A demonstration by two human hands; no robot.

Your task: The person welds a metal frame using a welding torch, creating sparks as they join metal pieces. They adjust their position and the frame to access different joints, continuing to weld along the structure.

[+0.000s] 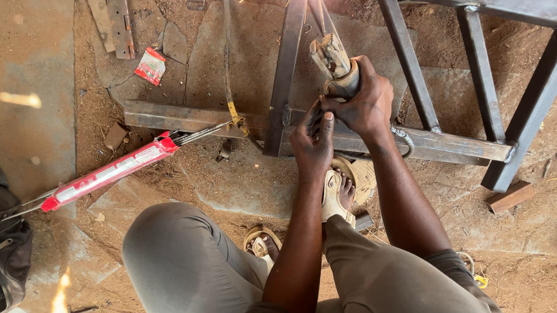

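Steel frame (414,142) lying on dirt ground (242,176), bars running up and right. Grey-trousered knees (190,264) below, sandalled foot (338,194) pressed near the frame's lower bar. Red packet of rods (109,173) left of the frame, well apart from both hands. Electrode holder (334,62) upright over the lower bar, clamped in right hand (366,101), fingers wrapped tight around its handle. Left hand (312,143) just beside, fingers together, tips touching the holder's base. Red wrapper (150,65) far upper left.
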